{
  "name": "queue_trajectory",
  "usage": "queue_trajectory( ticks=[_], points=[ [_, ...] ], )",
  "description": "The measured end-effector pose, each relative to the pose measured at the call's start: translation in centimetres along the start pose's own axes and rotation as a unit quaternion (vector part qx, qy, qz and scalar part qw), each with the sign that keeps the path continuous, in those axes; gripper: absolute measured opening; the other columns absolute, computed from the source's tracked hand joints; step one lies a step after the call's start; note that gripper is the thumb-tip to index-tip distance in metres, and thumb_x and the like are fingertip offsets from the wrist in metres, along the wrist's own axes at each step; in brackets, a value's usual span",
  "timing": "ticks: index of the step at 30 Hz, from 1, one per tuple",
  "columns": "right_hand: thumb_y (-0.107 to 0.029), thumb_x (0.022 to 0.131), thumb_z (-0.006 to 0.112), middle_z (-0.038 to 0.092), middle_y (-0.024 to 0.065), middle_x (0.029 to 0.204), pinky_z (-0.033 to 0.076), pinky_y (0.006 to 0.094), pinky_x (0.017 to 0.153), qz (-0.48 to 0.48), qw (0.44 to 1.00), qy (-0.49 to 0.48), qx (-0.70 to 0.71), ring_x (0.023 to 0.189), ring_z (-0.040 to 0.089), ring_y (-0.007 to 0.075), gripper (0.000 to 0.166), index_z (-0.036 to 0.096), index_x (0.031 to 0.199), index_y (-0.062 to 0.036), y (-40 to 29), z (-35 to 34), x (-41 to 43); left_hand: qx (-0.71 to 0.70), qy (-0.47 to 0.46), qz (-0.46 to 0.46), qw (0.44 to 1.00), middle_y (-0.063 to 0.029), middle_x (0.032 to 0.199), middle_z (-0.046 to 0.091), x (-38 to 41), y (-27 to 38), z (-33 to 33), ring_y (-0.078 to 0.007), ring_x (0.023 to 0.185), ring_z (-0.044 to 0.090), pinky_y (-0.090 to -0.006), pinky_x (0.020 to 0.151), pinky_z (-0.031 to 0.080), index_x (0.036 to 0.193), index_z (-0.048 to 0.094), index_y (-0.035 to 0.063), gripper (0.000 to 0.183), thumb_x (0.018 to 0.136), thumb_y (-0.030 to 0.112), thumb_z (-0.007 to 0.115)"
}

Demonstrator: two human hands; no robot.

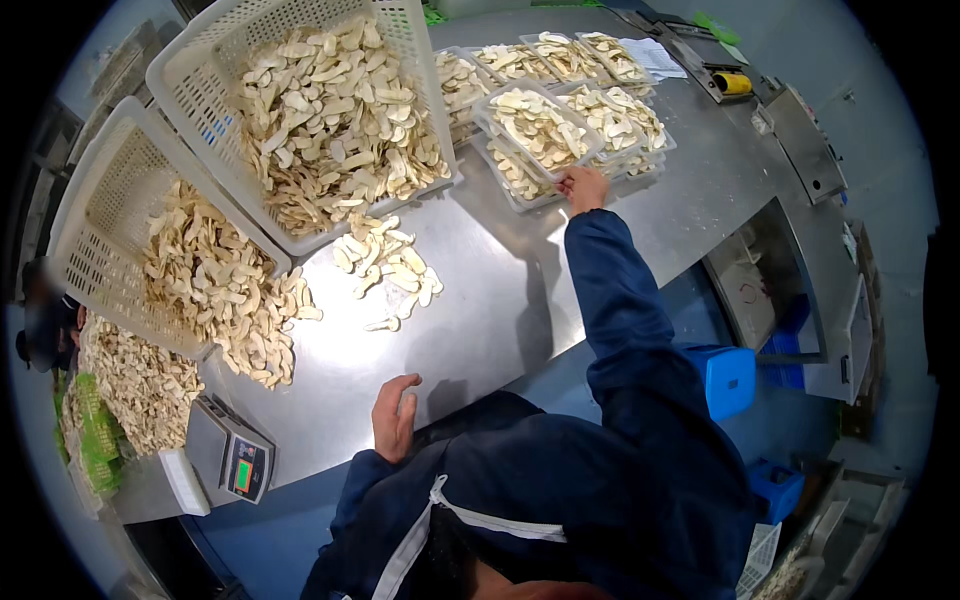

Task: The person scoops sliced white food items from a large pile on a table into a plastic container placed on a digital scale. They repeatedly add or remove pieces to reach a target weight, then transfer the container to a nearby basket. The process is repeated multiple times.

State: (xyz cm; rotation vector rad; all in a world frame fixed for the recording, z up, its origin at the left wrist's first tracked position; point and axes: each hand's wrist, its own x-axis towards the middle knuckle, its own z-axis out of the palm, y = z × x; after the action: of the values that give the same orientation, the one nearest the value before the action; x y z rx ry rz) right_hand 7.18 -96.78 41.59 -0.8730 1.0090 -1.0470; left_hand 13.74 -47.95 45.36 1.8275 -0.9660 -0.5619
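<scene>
My right hand [585,189] reaches across the steel table [480,300] and pinches the near corner of a clear plastic tray [534,129] filled with pale mushroom slices. That tray rests askew on another filled tray [517,177]. More filled trays [611,116] are stacked beside and behind it. Close to my body, my left hand [395,420] is at the table's front edge, fingers apart and holding nothing. A small loose pile of mushroom slices [390,259] lies between my hands and the baskets.
Two white perforated plastic baskets [169,67] [97,225] lie tipped, spilling slices onto the table. A digital scale [240,457] stands at front left beside a heap of slices [139,382]. Blue stools [731,382] are below the table. Another person [49,322] is at far left.
</scene>
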Motion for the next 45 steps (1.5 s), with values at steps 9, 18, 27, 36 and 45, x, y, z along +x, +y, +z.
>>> queue_trajectory(
  ticks=[9,18,27,36,45],
  points=[
    [-0.008,0.085,0.057,0.064,0.0141,0.077,0.055,0.0278,0.05,0.089,0.995,-0.035,0.029,0.058,0.064,0.0213,0.015,0.058,0.087,0.0068,0.7,1.7,1.2,-0.003,0.026,-0.011,1.0,-0.0156,0.11,0.062,1.7,1.4,1.5,-0.0293,0.106,0.058,-0.0354,0.094,0.043,0.112,0.059,0.0001,0.027,0.088,0.007,0.05],
    [-0.029,0.086,0.058,0.063,0.0152,0.08,0.057,0.0322,0.059,0.13,0.986,-0.086,-0.052,0.067,0.065,0.0254,0.034,0.054,0.092,0.0046,0.5,-0.5,1.7,-0.003,0.004,-0.039,0.999,-0.0156,0.109,0.062,1.7,1.1,1.9,-0.0296,0.105,0.058,-0.0351,0.094,0.043,0.115,0.058,-0.0003,0.029,0.09,0.011,0.05],
    [-0.019,0.091,0.055,0.06,0.0084,0.079,0.054,0.0302,0.063,0.106,0.979,-0.152,-0.087,0.072,0.062,0.0189,0.017,0.056,0.091,-0.0021,3.2,-4.8,-7.2,0.044,-0.008,-0.038,0.998,-0.017,0.108,0.061,-0.3,-0.7,0.4,-0.0331,0.1,0.058,-0.0374,0.088,0.045,0.115,0.058,0.0023,0.026,0.094,0.016,0.051],
    [-0.009,0.086,0.058,0.062,0.0046,0.076,0.045,0.0257,0.068,0.018,0.807,-0.434,-0.4,0.072,0.054,0.0115,0.011,0.061,0.083,0.0009,13.2,-1.7,-26.7,0.098,0.068,0.027,0.993,-0.0145,0.108,0.061,-5.1,-4.1,-6.5,-0.0316,0.103,0.057,-0.0388,0.089,0.046,0.112,0.06,0.0042,0.028,0.086,0.015,0.064],
    [-0.009,0.086,0.056,0.065,0.009,0.081,0.048,0.0291,0.071,0.003,0.76,-0.502,-0.413,0.076,0.061,0.0161,0.013,0.061,0.091,0.0011,18.7,7.7,-40.9,0.37,0.498,-0.149,0.77,-0.0205,0.105,0.062,-24.9,-22.9,-42.2,-0.0387,0.099,0.058,-0.0425,0.088,0.046,0.11,0.061,0.0016,0.03,0.083,0.014,0.062]
  ],
)
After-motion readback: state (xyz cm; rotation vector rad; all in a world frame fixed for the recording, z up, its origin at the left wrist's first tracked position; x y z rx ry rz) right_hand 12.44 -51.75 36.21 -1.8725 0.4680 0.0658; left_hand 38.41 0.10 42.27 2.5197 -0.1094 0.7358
